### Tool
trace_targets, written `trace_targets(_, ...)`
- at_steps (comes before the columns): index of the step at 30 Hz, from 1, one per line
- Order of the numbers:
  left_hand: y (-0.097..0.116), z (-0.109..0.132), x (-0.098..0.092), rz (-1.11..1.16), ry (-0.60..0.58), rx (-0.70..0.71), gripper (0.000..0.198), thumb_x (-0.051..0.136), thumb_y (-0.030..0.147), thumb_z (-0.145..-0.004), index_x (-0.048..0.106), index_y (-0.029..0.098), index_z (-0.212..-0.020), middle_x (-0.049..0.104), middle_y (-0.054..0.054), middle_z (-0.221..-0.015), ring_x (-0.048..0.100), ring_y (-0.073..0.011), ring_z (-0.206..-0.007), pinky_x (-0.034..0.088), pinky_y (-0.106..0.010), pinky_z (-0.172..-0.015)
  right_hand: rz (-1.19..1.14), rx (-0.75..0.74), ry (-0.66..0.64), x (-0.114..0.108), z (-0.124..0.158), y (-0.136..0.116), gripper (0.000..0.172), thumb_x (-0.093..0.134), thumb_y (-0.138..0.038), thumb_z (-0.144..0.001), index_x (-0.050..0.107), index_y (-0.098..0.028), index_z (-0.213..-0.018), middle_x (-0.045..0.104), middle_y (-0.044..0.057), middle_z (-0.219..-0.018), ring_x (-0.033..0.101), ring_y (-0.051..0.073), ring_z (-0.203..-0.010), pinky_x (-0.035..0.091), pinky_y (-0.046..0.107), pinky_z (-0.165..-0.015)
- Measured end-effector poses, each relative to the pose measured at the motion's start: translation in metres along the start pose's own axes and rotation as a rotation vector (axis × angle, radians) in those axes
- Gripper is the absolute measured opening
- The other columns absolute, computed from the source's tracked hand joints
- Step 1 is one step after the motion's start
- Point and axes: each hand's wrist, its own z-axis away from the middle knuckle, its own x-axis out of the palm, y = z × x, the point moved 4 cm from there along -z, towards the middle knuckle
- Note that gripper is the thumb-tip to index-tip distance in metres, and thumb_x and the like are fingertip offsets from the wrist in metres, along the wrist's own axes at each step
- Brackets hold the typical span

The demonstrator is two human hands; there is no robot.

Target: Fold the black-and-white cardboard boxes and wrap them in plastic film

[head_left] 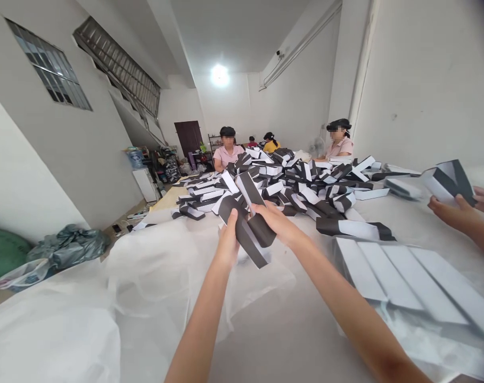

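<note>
Left hand (228, 239) and right hand (276, 223) of the wearer, seen from the head camera, reach forward over a table. The hands stand close together, and both are clamped on one folded box (245, 236) of black and white card, held just above the table and in front of a large pile (273, 181) of similar boxes. The left fingers (234, 215) wrap the near black face, and the right fingers (257, 208) press the box from the other side. The exact fold of the box is partly hidden by the hands.

The table (265, 340) is covered by a white plastic sheet (154, 276), which is creased at the near left. To the right of the right hand, a row of white boxes (405, 282) lies side by side on the sheet. A loose black and white strip (353, 229) lies between this row and the pile.

At the far right, a co-worker's hands (455, 210) hold another box (447, 181) apart from the wearer's hands. Two co-workers (228, 154) (337, 143) sit beyond the pile, and another (270, 142) sits farther back. Dark bags (68, 246) lie on the floor at left, below a window (48, 64). A brown door (188, 138) stands in the far wall.
</note>
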Motion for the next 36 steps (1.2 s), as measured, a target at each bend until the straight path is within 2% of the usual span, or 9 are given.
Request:
trace_targets(3, -0.011, 0.001, 0.007, 0.170, 0.062, -0.118, 0.049, 0.057, 0.058, -0.081, 0.064, 0.019, -0.109, 0.071, -0.006, -0.100, 0.067, -0.0224, -0.095, 0.053, -0.032, -0.086, 0.174, -0.089, 0.058, 0.011, -0.002, 0.008, 0.039, 0.051, -0.048, -0.084, 0.050, -0.022, -0.113, 0.062, 0.004, -0.107, 0.058, 0.018, -0.099, 0.045, 0.031, -0.085)
trace_targets(8, -0.013, 0.003, 0.007, 0.269, 0.101, -0.168, 0.052, 0.055, 0.062, -0.080, 0.066, 0.020, -0.109, 0.071, -0.006, -0.101, 0.067, -0.0220, -0.096, 0.055, -0.030, -0.084, 0.420, -0.299, 0.070, 0.023, -0.004, 0.020, 0.059, 0.039, -0.049, -0.091, 0.029, -0.022, -0.143, 0.038, 0.011, -0.141, 0.038, 0.023, -0.128, 0.032, 0.040, -0.106)
trace_targets(10, -0.012, 0.003, 0.005, 0.284, 0.128, -0.145, 0.052, 0.054, 0.062, -0.081, 0.066, 0.020, -0.109, 0.071, -0.006, -0.102, 0.067, -0.0211, -0.096, 0.055, -0.028, -0.084, 0.452, -0.298, 0.023, 0.025, -0.003, 0.024, 0.063, 0.030, -0.053, -0.094, 0.018, -0.025, -0.149, 0.032, 0.011, -0.145, 0.035, 0.024, -0.131, 0.028, 0.044, -0.108)
trace_targets(13, -0.009, 0.002, 0.002, 0.328, 0.186, -0.115, 0.048, 0.053, 0.059, -0.083, 0.066, 0.020, -0.109, 0.071, -0.005, -0.102, 0.067, -0.0199, -0.095, 0.055, -0.027, -0.083, 0.477, -0.324, -0.047, 0.028, -0.001, 0.026, 0.063, 0.022, -0.056, -0.095, 0.008, -0.032, -0.151, 0.032, 0.008, -0.145, 0.033, 0.024, -0.133, 0.024, 0.047, -0.110)
trace_targets(19, -0.006, -0.001, -0.007, 0.373, 0.265, -0.104, 0.047, 0.052, 0.060, -0.083, 0.068, 0.019, -0.101, 0.072, -0.004, -0.096, 0.068, -0.0193, -0.090, 0.056, -0.028, -0.080, 0.504, -0.375, -0.201, 0.032, -0.003, 0.030, 0.062, 0.024, -0.058, -0.094, 0.012, -0.034, -0.151, 0.031, 0.003, -0.149, 0.023, 0.023, -0.139, 0.017, 0.045, -0.114)
trace_targets(24, 0.000, -0.001, -0.014, 0.359, 0.295, -0.079, 0.046, 0.049, 0.060, -0.084, 0.068, 0.019, -0.097, 0.071, -0.004, -0.095, 0.068, -0.0186, -0.089, 0.055, -0.027, -0.078, 0.496, -0.346, -0.272, 0.033, -0.001, 0.031, 0.063, 0.026, -0.058, -0.094, 0.017, -0.031, -0.150, 0.028, 0.002, -0.152, 0.023, 0.022, -0.140, 0.017, 0.043, -0.114)
trace_targets(29, -0.001, -0.001, -0.017, 0.287, 0.277, -0.108, 0.050, 0.047, 0.064, -0.082, 0.066, 0.020, -0.098, 0.071, -0.004, -0.094, 0.067, -0.0204, -0.092, 0.056, -0.030, -0.079, 0.475, -0.327, -0.283, 0.032, 0.001, 0.030, 0.061, 0.030, -0.056, -0.094, 0.020, -0.032, -0.149, 0.033, 0.001, -0.149, 0.028, 0.023, -0.138, 0.021, 0.044, -0.113)
trace_targets(33, 0.009, -0.003, -0.024, 0.181, 0.350, 0.071, 0.058, 0.036, 0.068, -0.083, 0.063, 0.023, -0.108, 0.070, -0.004, -0.104, 0.064, -0.0197, -0.100, 0.054, -0.029, -0.081, 0.556, -0.344, -0.380, 0.030, 0.006, 0.023, 0.066, 0.044, -0.053, -0.090, 0.024, -0.031, -0.149, 0.035, 0.003, -0.149, 0.039, 0.026, -0.130, 0.029, 0.044, -0.107)
trace_targets(36, 0.033, 0.003, -0.022, 0.133, 0.345, 0.232, 0.065, 0.026, 0.071, -0.084, 0.059, 0.024, -0.114, 0.066, -0.004, -0.115, 0.061, -0.0198, -0.108, 0.053, -0.030, -0.084, 0.580, -0.396, -0.478, 0.029, 0.016, 0.006, 0.075, 0.057, -0.050, -0.083, 0.023, -0.033, -0.149, 0.037, 0.004, -0.147, 0.056, 0.022, -0.103, 0.045, 0.038, -0.090)
